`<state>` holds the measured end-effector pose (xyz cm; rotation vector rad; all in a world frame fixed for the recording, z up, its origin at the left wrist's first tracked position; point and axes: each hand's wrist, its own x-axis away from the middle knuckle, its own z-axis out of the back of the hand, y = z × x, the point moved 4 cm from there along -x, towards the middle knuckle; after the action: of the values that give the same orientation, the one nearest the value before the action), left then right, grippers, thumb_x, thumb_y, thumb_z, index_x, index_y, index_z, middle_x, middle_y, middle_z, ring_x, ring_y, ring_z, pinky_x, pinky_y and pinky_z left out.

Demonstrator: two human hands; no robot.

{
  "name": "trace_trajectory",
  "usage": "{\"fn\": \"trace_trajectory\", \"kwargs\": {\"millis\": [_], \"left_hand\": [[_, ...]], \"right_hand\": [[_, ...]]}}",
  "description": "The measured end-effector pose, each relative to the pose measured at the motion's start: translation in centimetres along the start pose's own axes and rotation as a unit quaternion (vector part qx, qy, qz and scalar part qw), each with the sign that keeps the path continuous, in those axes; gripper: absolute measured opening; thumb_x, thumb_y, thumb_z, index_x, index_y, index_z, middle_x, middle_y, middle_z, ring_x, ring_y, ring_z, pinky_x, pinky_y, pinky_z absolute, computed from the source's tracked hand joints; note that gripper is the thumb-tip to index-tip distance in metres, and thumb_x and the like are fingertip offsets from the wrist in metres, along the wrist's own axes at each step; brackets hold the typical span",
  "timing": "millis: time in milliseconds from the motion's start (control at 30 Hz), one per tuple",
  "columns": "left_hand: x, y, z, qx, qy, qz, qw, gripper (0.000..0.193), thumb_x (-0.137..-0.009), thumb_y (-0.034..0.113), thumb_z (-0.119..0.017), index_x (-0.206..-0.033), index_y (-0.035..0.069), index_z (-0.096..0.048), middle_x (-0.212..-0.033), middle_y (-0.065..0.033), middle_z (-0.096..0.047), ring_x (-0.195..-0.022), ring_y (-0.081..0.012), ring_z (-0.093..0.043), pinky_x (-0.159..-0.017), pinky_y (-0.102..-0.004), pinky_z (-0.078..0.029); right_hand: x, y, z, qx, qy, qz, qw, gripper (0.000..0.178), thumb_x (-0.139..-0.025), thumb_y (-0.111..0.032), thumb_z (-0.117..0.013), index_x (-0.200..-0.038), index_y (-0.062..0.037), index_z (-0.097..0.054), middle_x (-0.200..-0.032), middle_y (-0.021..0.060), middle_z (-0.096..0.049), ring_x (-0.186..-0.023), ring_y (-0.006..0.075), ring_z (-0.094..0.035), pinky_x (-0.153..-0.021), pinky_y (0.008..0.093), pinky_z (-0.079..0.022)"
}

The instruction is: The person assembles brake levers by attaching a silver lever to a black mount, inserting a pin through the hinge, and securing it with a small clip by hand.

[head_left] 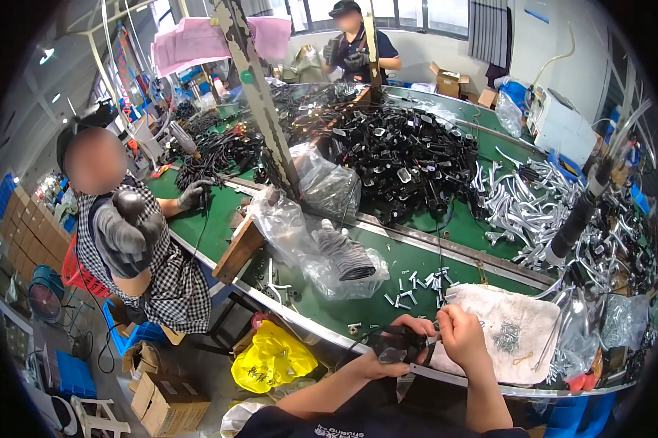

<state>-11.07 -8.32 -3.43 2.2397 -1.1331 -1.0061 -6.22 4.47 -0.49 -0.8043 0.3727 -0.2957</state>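
My left hand [379,363] is closed around a black plastic part [393,346] with a dark cable, just over the table's front edge. My right hand [460,334] meets it from the right, thumb and fingers pinched at the part's end. Whatever sits in that pinch is hidden. Beneath and beside my right hand lies a whitish cloth [537,321] with a heap of small metal screws [509,337] on it. Beyond my hands, several short silver pins [409,292] are scattered on the green table [322,306].
A grey glove [343,254] rests on clear plastic bags [292,233]. Behind a metal rail are piled black parts [409,160] and silver levers [519,201]. A wooden block [239,250] divides the table from a gloved co-worker [135,241]; another person [362,51] stands at the far side. A yellow bag [274,354] hangs below.
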Motion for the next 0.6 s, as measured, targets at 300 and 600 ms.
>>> {"fn": "trace_trajectory", "kwargs": {"millis": [300, 600], "left_hand": [[-0.69, 0.21, 0.49, 0.016, -0.009, -0.004, 1.0, 0.055, -0.06, 0.012, -0.067, -0.107, 0.008, -0.038, -0.11, -0.0103, -0.039, -0.075, -0.0163, -0.048, -0.066, -0.0273, -0.04], [-0.47, 0.26, 0.71, -0.007, -0.024, -0.013, 1.0, 0.053, -0.062, 0.012, -0.067, -0.106, 0.009, -0.038, -0.111, -0.0119, -0.038, -0.078, -0.0175, -0.049, -0.063, -0.0269, -0.043]], "right_hand": [[-0.63, -0.23, 0.04, -0.021, -0.006, -0.011, 1.0, 0.015, -0.082, -0.017, -0.051, -0.077, -0.0032, -0.054, -0.051, 0.0141, -0.052, -0.049, 0.0304, -0.055, -0.045, 0.0368, -0.04], [-0.71, -0.64, -0.15, 0.013, 0.001, -0.01, 1.0, 0.013, -0.081, -0.017, -0.052, -0.076, -0.0052, -0.054, -0.053, 0.0146, -0.053, -0.051, 0.0323, -0.055, -0.045, 0.0387, -0.04]]}}
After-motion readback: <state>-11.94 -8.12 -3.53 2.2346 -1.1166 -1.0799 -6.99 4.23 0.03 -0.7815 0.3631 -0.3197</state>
